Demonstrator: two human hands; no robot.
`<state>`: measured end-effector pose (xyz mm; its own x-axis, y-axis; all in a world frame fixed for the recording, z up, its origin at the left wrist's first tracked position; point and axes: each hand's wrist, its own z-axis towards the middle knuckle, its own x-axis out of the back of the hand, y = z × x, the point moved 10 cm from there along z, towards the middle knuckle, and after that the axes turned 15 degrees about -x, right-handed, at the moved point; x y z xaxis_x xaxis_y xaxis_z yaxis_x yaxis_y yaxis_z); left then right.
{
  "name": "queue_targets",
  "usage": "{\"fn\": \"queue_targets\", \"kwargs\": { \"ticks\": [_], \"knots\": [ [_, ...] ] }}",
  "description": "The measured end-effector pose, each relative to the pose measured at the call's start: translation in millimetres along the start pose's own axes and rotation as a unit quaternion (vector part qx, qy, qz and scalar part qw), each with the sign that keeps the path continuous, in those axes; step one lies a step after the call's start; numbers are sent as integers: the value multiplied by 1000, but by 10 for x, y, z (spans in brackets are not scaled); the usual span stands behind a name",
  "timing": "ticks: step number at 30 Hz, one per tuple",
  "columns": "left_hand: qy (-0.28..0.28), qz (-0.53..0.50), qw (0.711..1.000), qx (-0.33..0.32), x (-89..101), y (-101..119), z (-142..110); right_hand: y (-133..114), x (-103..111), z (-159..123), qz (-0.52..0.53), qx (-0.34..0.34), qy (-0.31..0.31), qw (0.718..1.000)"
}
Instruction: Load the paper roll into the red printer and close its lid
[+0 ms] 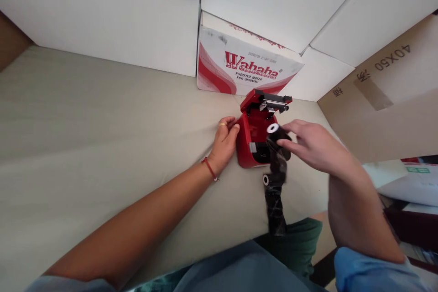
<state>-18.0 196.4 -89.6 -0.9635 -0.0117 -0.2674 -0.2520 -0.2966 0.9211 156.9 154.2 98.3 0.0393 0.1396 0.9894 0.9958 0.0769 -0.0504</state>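
Observation:
A red label printer [242,146] stands on the pale surface with its lid [255,99] raised, showing dark parts and a silver bar under the lid. My left hand [226,139] is closed against the printer's left side, thumb at the edge. Over the printer's right front, my right hand [306,143] pinches a black ribbon roll [278,133] with a white core. From that roll a black film strip hangs down to a second, smaller roll [273,179] with a white core. Below it, more loose film [275,212] dangles past the table's front edge.
Behind the printer stands a white and red Wahaha water carton [246,66] amid white boxes [137,13]. A brown cardboard box [383,86] leans at the right. The pale tabletop [85,146] stretches to the left. My green and blue clothing shows at the front edge.

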Motion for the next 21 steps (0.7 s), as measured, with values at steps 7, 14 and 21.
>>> {"fn": "queue_targets", "kwargs": {
  "ticks": [7, 14, 21],
  "knots": [
    [0, 7, 1000, -2, 22, 1, 6, 1135, -141, -262, 125, -67, -129, 982],
    [2, 1, 1000, -11, 25, -65, 40, 1197, -930, -321, 74, -117, -50, 989],
    [-4, 0, 1000, -23, 34, -121, 56, 415, -1075, -854, 133, 42, -10, 990]
  ]
}}
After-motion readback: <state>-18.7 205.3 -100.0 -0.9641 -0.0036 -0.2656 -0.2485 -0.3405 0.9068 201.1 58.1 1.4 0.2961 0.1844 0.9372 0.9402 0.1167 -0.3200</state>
